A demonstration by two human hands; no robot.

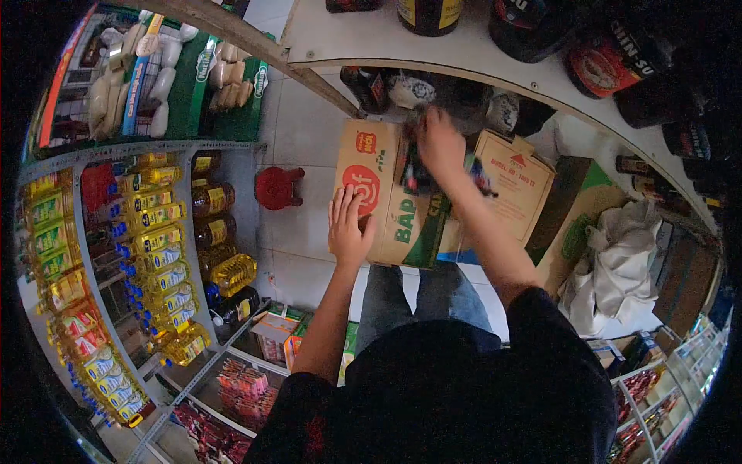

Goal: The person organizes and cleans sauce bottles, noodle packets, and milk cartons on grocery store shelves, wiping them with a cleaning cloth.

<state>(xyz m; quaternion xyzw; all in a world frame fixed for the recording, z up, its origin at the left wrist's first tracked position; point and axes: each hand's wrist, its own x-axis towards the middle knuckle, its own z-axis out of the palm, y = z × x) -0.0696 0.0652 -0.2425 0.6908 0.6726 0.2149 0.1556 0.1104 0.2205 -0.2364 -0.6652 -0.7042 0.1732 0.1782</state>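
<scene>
My left hand (350, 230) lies with fingers stretched out on the flap of a cardboard carton (418, 229) with a red round logo and green lettering. My right hand (441, 145) reaches over the carton's open top, toward the low shelf space behind it. Its fingers are blurred, with a dark smear beside them, and I cannot tell what they hold. Dark packaged items (410, 174) show inside the carton under my right wrist. Just beyond the right hand, a dark bottle (366, 89) and a black-and-white patterned item (411, 91) sit under the shelf.
A second carton (516, 185) stands to the right, beside a taller brown-green box (576, 209) and a white plastic bag (618, 259). Overhead, a shelf board (464, 48) carries dark sauce bottles (610, 62). A red stool (279, 188) and racks of yellow oil bottles (166, 263) are on the left.
</scene>
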